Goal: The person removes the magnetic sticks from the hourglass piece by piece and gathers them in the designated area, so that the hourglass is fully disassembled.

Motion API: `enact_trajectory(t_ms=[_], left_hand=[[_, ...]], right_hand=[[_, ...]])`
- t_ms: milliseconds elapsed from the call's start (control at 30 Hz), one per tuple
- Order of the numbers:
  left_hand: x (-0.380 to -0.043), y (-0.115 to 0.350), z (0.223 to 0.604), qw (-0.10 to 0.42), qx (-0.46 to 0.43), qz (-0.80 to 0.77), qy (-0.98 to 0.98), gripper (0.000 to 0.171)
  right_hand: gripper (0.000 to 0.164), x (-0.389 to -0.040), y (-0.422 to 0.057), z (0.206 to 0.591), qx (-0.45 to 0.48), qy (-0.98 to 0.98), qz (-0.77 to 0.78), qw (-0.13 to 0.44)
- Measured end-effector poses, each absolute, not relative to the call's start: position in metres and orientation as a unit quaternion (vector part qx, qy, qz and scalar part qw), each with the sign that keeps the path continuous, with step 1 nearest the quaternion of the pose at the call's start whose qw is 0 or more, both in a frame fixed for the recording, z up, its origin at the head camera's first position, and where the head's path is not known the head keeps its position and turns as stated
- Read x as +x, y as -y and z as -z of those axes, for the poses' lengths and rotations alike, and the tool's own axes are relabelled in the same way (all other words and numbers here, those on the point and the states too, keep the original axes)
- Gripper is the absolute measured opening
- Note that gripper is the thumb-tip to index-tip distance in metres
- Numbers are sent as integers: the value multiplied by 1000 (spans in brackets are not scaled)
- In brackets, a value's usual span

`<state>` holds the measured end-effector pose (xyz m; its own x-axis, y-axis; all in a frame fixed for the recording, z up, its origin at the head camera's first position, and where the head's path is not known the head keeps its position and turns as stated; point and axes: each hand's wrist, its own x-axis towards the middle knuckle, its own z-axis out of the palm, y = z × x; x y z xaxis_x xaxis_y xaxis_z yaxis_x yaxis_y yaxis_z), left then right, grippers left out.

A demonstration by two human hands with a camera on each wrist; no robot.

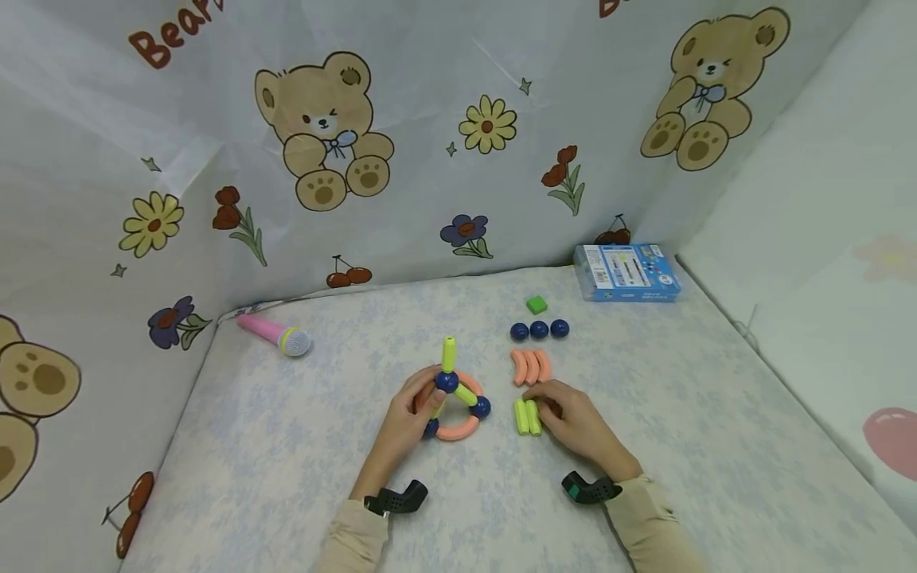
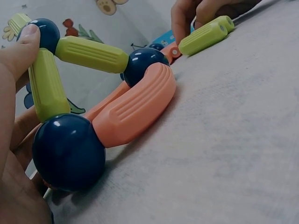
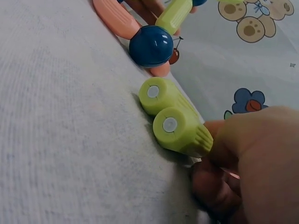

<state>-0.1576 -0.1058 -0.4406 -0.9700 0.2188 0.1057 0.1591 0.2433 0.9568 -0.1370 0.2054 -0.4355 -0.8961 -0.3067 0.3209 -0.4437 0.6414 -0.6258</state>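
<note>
My left hand (image 1: 407, 420) holds a frame of magnetic sticks and balls, its thumb on the frame's top blue ball (image 1: 447, 382). A yellow-green stick (image 1: 449, 354) stands up from that ball, and others slope down to lower blue balls (image 2: 69, 151). Curved orange sticks (image 2: 135, 105) join the lower balls in a ring close to the table. To the right, two loose yellow-green sticks (image 3: 170, 125) lie side by side, grey discs showing in their ends. My right hand (image 1: 573, 422) pinches the nearer one at its far end, the fingertips partly hidden in the right wrist view.
Beyond the right hand lie three curved orange sticks (image 1: 531, 367), three blue balls (image 1: 539, 329) and a green block (image 1: 536, 305). A blue toy box (image 1: 630, 273) stands at the back right. A pink microphone (image 1: 275, 334) lies at the back left, near the printed curtain (image 1: 415, 239).
</note>
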Motion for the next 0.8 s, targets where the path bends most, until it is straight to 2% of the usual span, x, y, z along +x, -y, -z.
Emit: enact_trajectory(t_ms=[200, 300, 467, 667, 800], left_hand=[[-155, 106, 441, 25, 132, -597, -791, 46], [-157, 105, 441, 24, 132, -598, -790, 46], [-159, 107, 441, 20, 133, -603, -786, 48], [-160, 106, 441, 15, 137, -610, -780, 47], [-157, 106, 442, 15, 133, -623, -771, 44]], right_hand=[[28, -138, -197, 425, 197, 888, -384, 160], [31, -141, -188, 410, 211, 873, -404, 175], [44, -150, -161, 382, 255, 861, -411, 156], [51, -160, -128, 356, 313, 847, -403, 146], [54, -162, -112, 350, 317, 847, -408, 125]])
